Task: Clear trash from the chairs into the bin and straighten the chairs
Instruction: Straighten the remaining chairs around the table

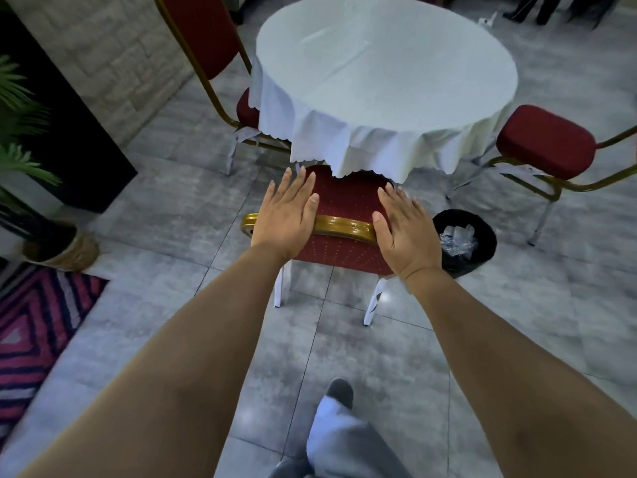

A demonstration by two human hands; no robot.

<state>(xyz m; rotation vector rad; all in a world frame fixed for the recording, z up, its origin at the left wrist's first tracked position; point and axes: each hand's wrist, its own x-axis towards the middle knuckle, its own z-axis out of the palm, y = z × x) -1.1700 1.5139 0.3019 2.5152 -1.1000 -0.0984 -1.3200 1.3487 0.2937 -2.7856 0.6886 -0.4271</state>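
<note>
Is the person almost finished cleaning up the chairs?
Getting there. Crumpled trash already sits in the black bin, and no trash shows on the visible seats. Right now the left hand and right hand lie flat and open over the near chair's gold top rail, its seat partly under the tablecloth. The right chair is angled away from the table, so it probably needs straightening.

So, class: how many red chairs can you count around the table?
3: near chair under both hands, left chair beside the table, right chair. Others may be hidden beyond the table.
</note>
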